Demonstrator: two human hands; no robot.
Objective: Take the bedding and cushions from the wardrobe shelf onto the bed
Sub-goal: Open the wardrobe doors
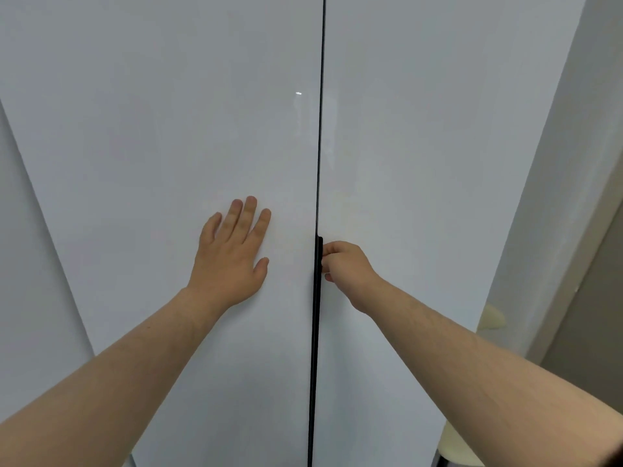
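A pale panel [27, 264] edges the far left. Next, the glossy white left wardrobe door [151, 129] stands closed, the left hand [232, 254] pressed flat on it with straight, spread fingers. A dark seam divides the doors. The right hand [347, 267] curls its fingers around the black edge handle [315, 332] of the closed right wardrobe door [421, 129]. The bedding and cushions are hidden behind these doors. Further right is a grey wall [573, 163], with a cream, rounded object [492, 316] low beside it.
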